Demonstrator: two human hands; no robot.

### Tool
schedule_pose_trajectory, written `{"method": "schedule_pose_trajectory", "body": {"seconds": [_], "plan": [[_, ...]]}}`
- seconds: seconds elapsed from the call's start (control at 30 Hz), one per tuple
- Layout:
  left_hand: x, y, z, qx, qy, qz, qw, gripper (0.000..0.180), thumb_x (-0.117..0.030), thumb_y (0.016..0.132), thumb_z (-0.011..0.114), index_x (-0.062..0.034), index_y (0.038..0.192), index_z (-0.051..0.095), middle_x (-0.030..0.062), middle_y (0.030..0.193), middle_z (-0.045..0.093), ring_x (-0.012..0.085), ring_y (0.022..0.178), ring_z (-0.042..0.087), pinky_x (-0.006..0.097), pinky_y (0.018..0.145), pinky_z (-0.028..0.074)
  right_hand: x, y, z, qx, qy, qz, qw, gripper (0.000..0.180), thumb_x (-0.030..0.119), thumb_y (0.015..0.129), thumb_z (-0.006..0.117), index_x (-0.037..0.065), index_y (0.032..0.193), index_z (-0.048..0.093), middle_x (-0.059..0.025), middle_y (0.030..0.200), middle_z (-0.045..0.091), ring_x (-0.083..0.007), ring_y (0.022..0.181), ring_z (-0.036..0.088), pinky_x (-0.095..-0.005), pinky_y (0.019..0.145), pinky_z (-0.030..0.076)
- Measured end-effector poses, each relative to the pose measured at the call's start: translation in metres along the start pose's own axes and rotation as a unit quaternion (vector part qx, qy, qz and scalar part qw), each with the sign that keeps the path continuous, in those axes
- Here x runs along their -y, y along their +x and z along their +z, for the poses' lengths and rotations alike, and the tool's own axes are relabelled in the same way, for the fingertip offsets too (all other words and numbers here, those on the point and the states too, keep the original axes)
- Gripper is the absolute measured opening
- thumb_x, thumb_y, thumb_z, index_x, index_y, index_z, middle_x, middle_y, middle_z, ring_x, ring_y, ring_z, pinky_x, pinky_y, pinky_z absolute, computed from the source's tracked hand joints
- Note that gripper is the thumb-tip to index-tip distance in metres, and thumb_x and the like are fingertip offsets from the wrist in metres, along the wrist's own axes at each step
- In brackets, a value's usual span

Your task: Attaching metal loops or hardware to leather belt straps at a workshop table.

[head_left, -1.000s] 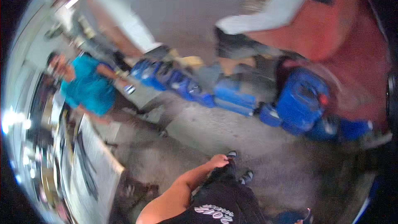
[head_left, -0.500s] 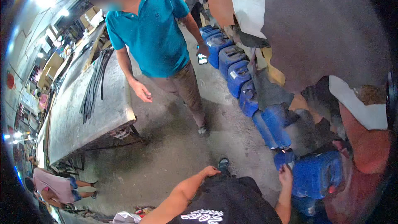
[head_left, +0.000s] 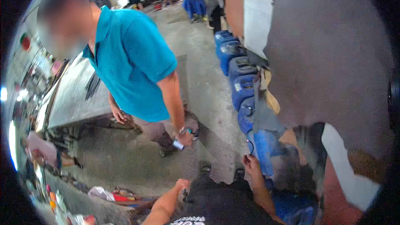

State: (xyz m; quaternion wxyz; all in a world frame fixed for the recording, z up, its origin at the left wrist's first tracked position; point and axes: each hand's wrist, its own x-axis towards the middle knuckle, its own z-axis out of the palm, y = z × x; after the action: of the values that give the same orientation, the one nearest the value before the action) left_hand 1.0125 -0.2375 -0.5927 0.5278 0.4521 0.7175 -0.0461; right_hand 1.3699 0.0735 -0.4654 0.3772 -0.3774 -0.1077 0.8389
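My left hand [head_left: 182, 184] is curled in front of my dark shirt [head_left: 216, 204]; a small dark shape shows just below it, too blurred to name. My right hand [head_left: 251, 164] is raised beside the row of blue plastic jugs [head_left: 243, 87], its fingers bent together. A thin dark curved thing [head_left: 251, 146] rises from its fingertips, its kind unclear. Close ahead on the left stands a person in a teal polo shirt [head_left: 137, 62], one hand [head_left: 182, 137] holding a phone [head_left: 178, 145], the other hanging down.
Large hides [head_left: 329, 58] in grey, white and brown hang on the right over the jugs. A long worktable [head_left: 71, 96] stands behind the person on the left. Another person [head_left: 41, 148] and a heap of mixed items [head_left: 112, 196] are at the lower left. Concrete floor [head_left: 200, 79] runs ahead.
My view has swung and moved along the jugs. The person in teal now appears nearer, turned aside, the phone lower. My right hand has shifted left in view, the curved thing now showing at its fingertips.
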Motion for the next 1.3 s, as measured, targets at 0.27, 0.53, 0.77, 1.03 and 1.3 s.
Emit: {"method": "schedule_pose_trajectory", "body": {"seconds": [0.27, 0.53, 0.77, 1.03, 1.3], "plan": [[-0.13, -0.018, 0.061, -0.257, -0.371, -0.038, 0.891, 0.035, -0.043, 0.09, 0.058, -0.0157, 0.107, 0.072, 0.0123, 0.107, 0.07, 0.0325, 0.103, 0.066, 0.04, 0.09, 0.051, 0.056, 0.078, 0.0, -0.025, -0.09, 0.13, 0.987, 0.004, 0.007, 0.094, 0.058, 0.003, 0.093, 0.057, -0.0129, 0.087, 0.066, -0.0265, 0.082, 0.066, -0.038, 0.074, 0.056], [-0.228, -0.005, -0.079, -0.277, -0.412, -0.087, 0.864, 0.04, -0.039, 0.087, 0.068, -0.008, 0.112, 0.07, 0.009, 0.104, 0.073, 0.0194, 0.094, 0.069, 0.034, 0.085, 0.052, 0.029, 0.168, 0.121, 0.048, -0.22, 0.232, 0.946, 0.01, 0.009, 0.093, 0.062, 0.007, 0.097, 0.054, -0.0107, 0.077, 0.062, -0.0243, 0.072, 0.064, -0.0368, 0.065, 0.056], [-0.257, 0.054, -0.282, -0.358, -0.6, 0.061, 0.713, 0.039, -0.031, 0.092, 0.067, 0.0006, 0.115, 0.067, 0.0048, 0.099, 0.071, 0.0103, 0.081, 0.064, 0.027, 0.075, 0.052, -0.017, 0.258, 0.27, 0.136, -0.287, 0.293, 0.902, 0.007, 0.011, 0.091, 0.066, 0.009, 0.091, 0.06, -0.0061, 0.077, 0.066, -0.0199, 0.069, 0.065, -0.0333, 0.061, 0.053], [-0.208, 0.075, -0.471, -0.356, -0.608, 0.06, 0.707, 0.023, -0.023, 0.092, 0.066, -0.0033, 0.103, 0.071, 0.0002, 0.088, 0.07, 0.0074, 0.073, 0.06, 0.024, 0.067, 0.049, -0.04, 0.358, 0.435, 0.213, -0.38, 0.318, 0.842, 0.01, 0.012, 0.091, 0.066, 0.005, 0.09, 0.059, -0.0066, 0.077, 0.065, -0.0146, 0.061, 0.06, -0.0277, 0.055, 0.05], [-0.155, 0.173, -0.625, -0.408, -0.641, 0.037, 0.649, 0.022, -0.024, 0.091, 0.067, -0.0035, 0.098, 0.072, 0.0, 0.083, 0.071, 0.0065, 0.072, 0.062, 0.024, 0.065, 0.05, -0.035, 0.534, 0.548, 0.321, -0.522, 0.259, 0.747, 0.023, 0.011, 0.088, 0.071, -0.001, 0.105, 0.06, -0.0083, 0.084, 0.068, -0.015, 0.066, 0.064, -0.0281, 0.058, 0.052]]}}
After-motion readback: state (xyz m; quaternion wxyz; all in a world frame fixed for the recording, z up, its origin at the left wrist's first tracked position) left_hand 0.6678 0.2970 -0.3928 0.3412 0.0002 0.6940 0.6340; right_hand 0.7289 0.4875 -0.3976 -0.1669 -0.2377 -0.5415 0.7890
